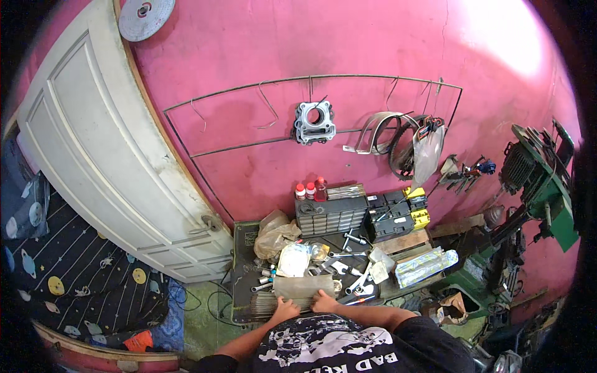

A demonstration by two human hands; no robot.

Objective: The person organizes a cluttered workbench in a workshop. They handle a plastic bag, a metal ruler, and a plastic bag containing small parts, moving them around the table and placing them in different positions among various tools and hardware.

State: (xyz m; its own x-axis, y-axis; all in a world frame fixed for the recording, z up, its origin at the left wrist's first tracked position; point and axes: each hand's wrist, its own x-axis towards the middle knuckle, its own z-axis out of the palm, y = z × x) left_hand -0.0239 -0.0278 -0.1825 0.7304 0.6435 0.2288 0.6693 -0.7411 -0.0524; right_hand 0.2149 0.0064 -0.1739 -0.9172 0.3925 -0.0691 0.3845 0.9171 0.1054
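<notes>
At the front edge of the workbench [244,261] lies a bundle of thin grey-brown rods [264,304], side by side. My left hand [287,309] is closed over the right part of these rods, its fingers curled. Just behind them is a flat brownish-grey sheet or sleeve [303,286]. My right hand [324,303] is bent at the right end of the rods, its fingertips against the near edge of the sheet. What sits under its fingers is too small to make out. A combination wrench [262,286] lies to the left of the sheet.
Loose wrenches [359,281], a white pad [293,260] and a brown plastic bag [275,233] crowd the bench. Behind stand a drawer cabinet [333,217] and a black-and-yellow toolbox [395,217]. A white door [112,143] is at left; green machinery [550,214] at right.
</notes>
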